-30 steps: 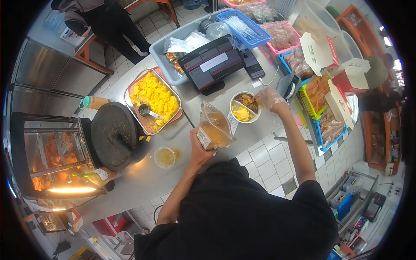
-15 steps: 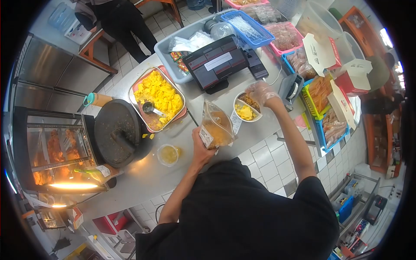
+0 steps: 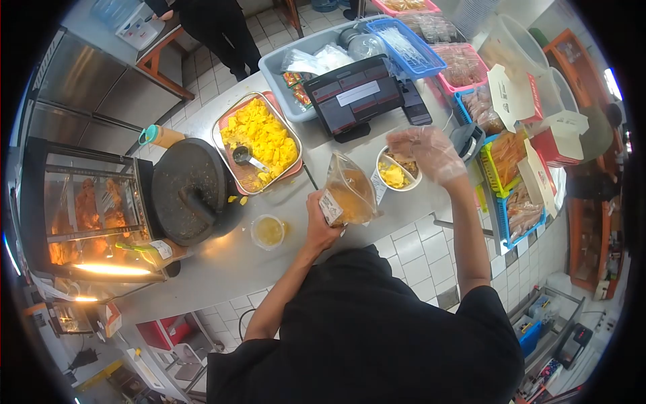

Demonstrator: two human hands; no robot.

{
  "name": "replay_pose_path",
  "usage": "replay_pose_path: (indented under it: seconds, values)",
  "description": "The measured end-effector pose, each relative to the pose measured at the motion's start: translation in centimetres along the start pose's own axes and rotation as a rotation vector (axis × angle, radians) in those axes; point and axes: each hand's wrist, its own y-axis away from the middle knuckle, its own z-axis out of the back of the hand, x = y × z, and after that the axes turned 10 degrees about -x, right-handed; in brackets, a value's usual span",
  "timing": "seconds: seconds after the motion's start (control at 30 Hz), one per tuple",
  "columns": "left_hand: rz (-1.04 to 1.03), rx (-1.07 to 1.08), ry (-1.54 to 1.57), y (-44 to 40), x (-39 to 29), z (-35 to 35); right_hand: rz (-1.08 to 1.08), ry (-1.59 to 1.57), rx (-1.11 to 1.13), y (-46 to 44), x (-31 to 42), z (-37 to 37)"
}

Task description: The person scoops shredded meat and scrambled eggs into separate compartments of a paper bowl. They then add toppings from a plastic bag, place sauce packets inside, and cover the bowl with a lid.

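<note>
My left hand (image 3: 324, 225) is wrapped around the lower side of a clear plastic pouch (image 3: 351, 196) with brown crumbly food in it. The pouch stands tilted, its top gaping. My right hand (image 3: 434, 153), in a clear plastic glove, hovers over a round white bowl (image 3: 412, 186), fingers drawn together and curled down; what they hold is hidden. In the bowl, yellow scrambled egg (image 3: 391, 176) lies on one side of a divider and brown food on the other. A metal tray (image 3: 222, 151) of scrambled egg, with a ladle (image 3: 242, 156) in it, sits to the left.
A dark stone mortar (image 3: 182, 172) and a heated display case (image 3: 94, 215) stand at left. A small tub (image 3: 267, 232) of yellowish liquid is near the counter's front edge. Behind the bowl are a tablet screen (image 3: 350, 94) and grey bin (image 3: 276, 64); baskets (image 3: 498, 155) of packets line the right.
My right hand has lifted slightly from the bowl and turned, showing more of the glove's back. The left hand keeps hold of the pouch. The whole view has shifted a little.
</note>
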Motion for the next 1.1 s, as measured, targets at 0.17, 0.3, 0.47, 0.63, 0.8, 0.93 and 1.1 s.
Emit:
replay_pose_path:
  seconds: [0.17, 0.3, 0.47, 0.63, 0.8, 0.93, 1.1]
  values:
    - [-0.021, -0.037, 0.035, 0.1, -0.3, -0.4, 0.376, 0.076, 0.194, 2.4, 2.5, -2.9]
    - [-0.213, -0.111, -0.042, 0.1, 2.0, -0.4, 0.854, 0.696, 0.244, 2.9, 5.4, -5.5]
    - [-0.148, -0.161, 0.061, 0.2, -0.4, 0.9, 0.867, 0.798, 0.290, 4.6, 7.6, -5.9]
    - [-0.106, -0.136, 0.201, 0.7, -4.0, 3.3, 1.034, 0.469, 0.145, 6.7, 10.1, -6.4]
    - [-0.064, -0.200, 0.205, 2.1, -8.3, 9.7, 0.967, 0.656, 0.320, 9.7, 18.7, -9.6]
    - [-0.162, -0.335, 0.053, 4.5, -8.7, 16.5, 1.099, 0.506, 0.467, 12.4, 22.5, -14.2]
    - [0.021, -0.628, -0.131, 10.3, -2.6, 21.8, 1.195, 0.107, 0.857, 9.4, 16.9, -25.0]
